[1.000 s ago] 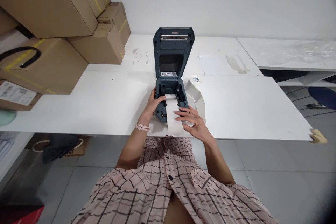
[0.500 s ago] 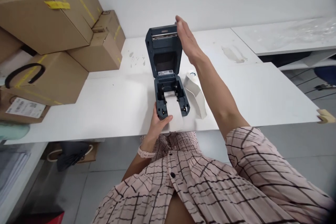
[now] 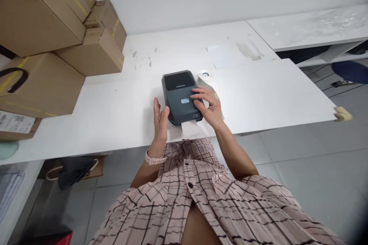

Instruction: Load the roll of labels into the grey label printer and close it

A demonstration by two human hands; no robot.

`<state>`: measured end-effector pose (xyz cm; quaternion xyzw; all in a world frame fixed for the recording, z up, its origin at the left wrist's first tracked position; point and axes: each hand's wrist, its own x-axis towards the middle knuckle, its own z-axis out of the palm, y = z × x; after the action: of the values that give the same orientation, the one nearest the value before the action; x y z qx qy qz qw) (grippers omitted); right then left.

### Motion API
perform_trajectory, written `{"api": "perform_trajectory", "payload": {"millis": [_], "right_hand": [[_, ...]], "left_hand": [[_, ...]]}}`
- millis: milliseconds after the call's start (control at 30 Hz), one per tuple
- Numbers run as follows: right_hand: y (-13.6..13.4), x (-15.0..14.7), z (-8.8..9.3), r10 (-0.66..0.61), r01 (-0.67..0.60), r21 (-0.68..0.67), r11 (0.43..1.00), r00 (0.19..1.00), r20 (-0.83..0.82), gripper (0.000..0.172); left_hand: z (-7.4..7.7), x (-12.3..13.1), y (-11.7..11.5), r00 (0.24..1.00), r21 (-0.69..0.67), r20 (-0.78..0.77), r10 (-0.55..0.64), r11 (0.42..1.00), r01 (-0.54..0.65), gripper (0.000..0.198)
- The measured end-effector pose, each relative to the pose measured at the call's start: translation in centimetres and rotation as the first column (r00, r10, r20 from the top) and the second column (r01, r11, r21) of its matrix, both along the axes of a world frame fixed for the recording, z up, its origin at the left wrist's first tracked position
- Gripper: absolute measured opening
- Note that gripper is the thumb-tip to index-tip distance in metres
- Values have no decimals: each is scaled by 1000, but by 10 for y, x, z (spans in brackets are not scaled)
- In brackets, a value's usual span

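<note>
A dark blue-grey label printer stands near the table's front edge with its lid down. From its front slot a white label strip sticks out toward me. My right hand rests at the lid's right side, fingers spread and holding nothing. At the printer's left side is my left hand, upright and open, its thumb close to the casing. A white label roll lies just behind and right of the printer, its loose strip partly hidden by my right hand.
Cardboard boxes are stacked at the table's left end. The white table has a yellowish piece on its right corner. A second white table adjoins at the back right, with a dark blue stool beside it.
The printer's raised lid has come down and is closed. My right hand has moved down with it to the lid's right side. My left hand has let go of the label strip.
</note>
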<state>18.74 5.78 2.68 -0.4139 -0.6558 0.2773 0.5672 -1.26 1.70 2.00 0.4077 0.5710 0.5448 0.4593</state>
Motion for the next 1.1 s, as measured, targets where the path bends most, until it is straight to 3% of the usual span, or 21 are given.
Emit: {"api": "perform_trajectory", "payload": {"millis": [33,100,200,267,333,500,633,667,700,767,833,867,967,1033,1100], "right_hand": [[-1,1,-9,2,-3,-65,998,1000,-13,23],[0,2,-24,-7,-9,-215,976,997,-73,48],[3,1,-36,29,-126,-425,896,973,-227,84],[4,-1,-39,66,-221,-489,844,947,-313,92],[4,-3,-41,75,-249,-502,828,937,-342,96],[4,-5,-44,81,-218,-489,844,955,-285,94],[5,-6,-46,82,-201,-469,860,962,-262,93],[5,-6,-46,76,-200,-464,863,960,-271,93],[6,-7,-46,70,-202,-463,863,956,-286,93],[6,-8,-47,56,-215,-465,859,942,-332,94],[6,-9,-47,47,-219,-469,855,935,-350,94],[5,-10,-46,40,-203,-466,861,940,-338,92],[1,-11,-37,-16,-55,-340,939,979,-203,78],[-4,-11,-27,-64,57,-138,989,997,-48,59],[-9,-13,-17,-76,70,47,996,985,156,42]], "left_hand": [[0,4,1,1000,-31,14,-11,999,11,96],[-2,10,1,997,-90,62,-36,995,41,103],[-9,12,1,985,-103,134,-107,987,121,100],[-12,8,3,979,-69,128,-159,983,168,92],[-12,4,8,977,-37,95,-189,980,194,88],[-10,2,3,980,-25,70,-186,982,188,83],[-22,15,-39,991,-57,-73,115,991,-120,81],[-26,19,-51,973,-57,-89,215,974,-220,73],[-29,23,-60,967,-85,-77,242,965,-248,64],[-31,29,-70,999,-195,35,29,981,-22,53],[-27,35,-69,958,-283,206,-198,925,252,49],[-23,37,-65,930,-301,265,-256,894,332,49],[-12,41,-55,927,-278,249,-282,896,347,49],[-10,39,-55,940,-234,182,-290,915,328,49],[-13,34,-61,931,-224,155,-330,906,359,48]]}}
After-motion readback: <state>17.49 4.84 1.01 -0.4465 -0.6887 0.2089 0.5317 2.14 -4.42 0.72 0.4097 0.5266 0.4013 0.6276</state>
